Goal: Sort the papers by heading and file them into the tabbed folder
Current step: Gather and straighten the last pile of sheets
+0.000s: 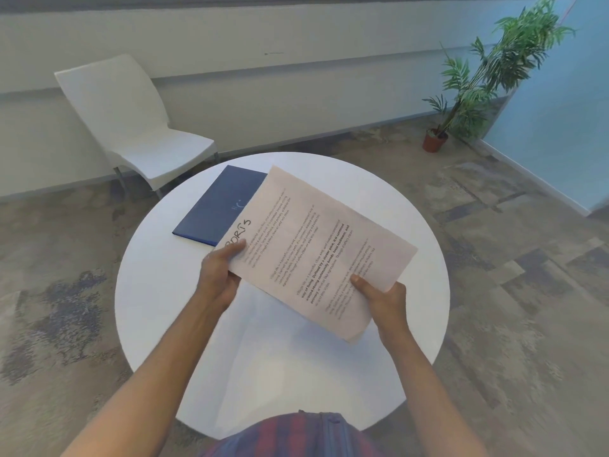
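Note:
I hold a stack of white printed papers above the round white table, turned sideways. The top sheet has a handwritten heading partly covered by my thumb; the letters "ORTS" show. My left hand pinches the stack at its heading end, thumb on top. My right hand grips the near long edge, thumb on the text. A closed dark blue folder lies flat on the table's far left part, its right side hidden under the papers.
A white chair stands beyond the table at the left. A potted plant stands by the wall at the far right. Patterned carpet surrounds the table. My red and blue checked shirt shows at the bottom edge.

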Demonstrator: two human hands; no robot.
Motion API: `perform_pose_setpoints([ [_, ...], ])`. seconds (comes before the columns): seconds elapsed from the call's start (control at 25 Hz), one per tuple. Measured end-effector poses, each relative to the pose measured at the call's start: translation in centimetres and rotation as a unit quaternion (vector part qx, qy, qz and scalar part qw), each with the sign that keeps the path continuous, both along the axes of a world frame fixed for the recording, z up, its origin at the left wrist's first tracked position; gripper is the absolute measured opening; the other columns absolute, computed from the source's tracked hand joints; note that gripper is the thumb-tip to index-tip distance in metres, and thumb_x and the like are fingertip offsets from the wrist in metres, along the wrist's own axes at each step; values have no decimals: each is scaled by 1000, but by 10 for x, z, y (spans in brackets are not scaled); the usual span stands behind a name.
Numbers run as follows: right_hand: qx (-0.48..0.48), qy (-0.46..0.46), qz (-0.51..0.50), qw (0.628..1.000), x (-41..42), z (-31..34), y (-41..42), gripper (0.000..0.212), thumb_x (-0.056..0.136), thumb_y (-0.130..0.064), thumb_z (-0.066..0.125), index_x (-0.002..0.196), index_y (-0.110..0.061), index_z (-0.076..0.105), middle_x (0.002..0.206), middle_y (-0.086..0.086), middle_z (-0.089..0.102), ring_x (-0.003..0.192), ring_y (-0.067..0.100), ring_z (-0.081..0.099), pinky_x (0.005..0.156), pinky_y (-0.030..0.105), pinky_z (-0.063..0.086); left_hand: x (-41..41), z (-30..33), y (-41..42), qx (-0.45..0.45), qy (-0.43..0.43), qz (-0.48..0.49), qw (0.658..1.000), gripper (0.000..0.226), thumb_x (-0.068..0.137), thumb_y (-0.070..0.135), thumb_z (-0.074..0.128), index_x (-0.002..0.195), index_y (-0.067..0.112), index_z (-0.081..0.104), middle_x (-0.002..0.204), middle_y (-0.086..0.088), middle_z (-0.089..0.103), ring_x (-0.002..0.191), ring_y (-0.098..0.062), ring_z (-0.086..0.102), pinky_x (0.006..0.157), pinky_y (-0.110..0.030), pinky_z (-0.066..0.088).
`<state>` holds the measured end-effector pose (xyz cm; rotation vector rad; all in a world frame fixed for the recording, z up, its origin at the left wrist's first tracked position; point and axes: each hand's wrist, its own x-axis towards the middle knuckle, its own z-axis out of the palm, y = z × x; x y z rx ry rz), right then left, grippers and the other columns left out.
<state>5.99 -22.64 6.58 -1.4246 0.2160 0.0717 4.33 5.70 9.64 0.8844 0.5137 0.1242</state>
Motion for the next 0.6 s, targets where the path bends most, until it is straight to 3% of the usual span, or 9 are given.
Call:
perform_pose_setpoints([
  [0.12, -45, -35, -9, 998, 4, 0, -11, 17, 82, -9, 81, 89, -22, 73, 82, -12, 78, 77, 4, 75, 61, 16, 56, 1, 0, 18, 217, 61, -65, 972, 42, 81, -14, 61, 102, 19, 73, 98, 0, 78, 96, -27, 71, 75, -36, 58],
  [0.2, -59, -46, -4, 997, 4, -2, -9, 16, 82, -11, 81, 87, -23, 72, 80, -13, 77, 74, 1, 74, 60, 14, 55, 0, -8, 18, 294, 79, -115, 945, 44, 78, -17, 62, 94, 22, 72, 90, 5, 78, 95, -25, 69, 72, -34, 55],
  [0.28, -75, -53, 8, 996, 0, -9, -2, 14, 83, -13, 80, 89, -23, 72, 79, -18, 77, 72, 0, 73, 59, 13, 53, -3, -21, 15, 305, 83, -126, 940, 34, 80, -12, 65, 96, 17, 70, 96, 0, 77, 98, -28, 68, 79, -38, 55],
  [0.4, -94, -32, 13, 995, -10, -28, 10, 14, 84, -14, 80, 88, -25, 72, 74, -19, 76, 68, -2, 72, 57, 13, 52, -14, -44, 8, 248, 71, -86, 962, 21, 85, -3, 67, 101, 10, 72, 103, -9, 75, 97, -32, 68, 88, -46, 55],
  [0.6, -97, 33, 27, 994, -23, -52, 13, 14, 84, -15, 80, 84, -27, 73, 74, -17, 75, 67, -2, 71, 56, 13, 51, -33, -77, -1, 210, 111, -49, 970, 17, 89, -3, 62, 98, 8, 71, 98, -15, 71, 95, -33, 60, 89, -48, 48],
])
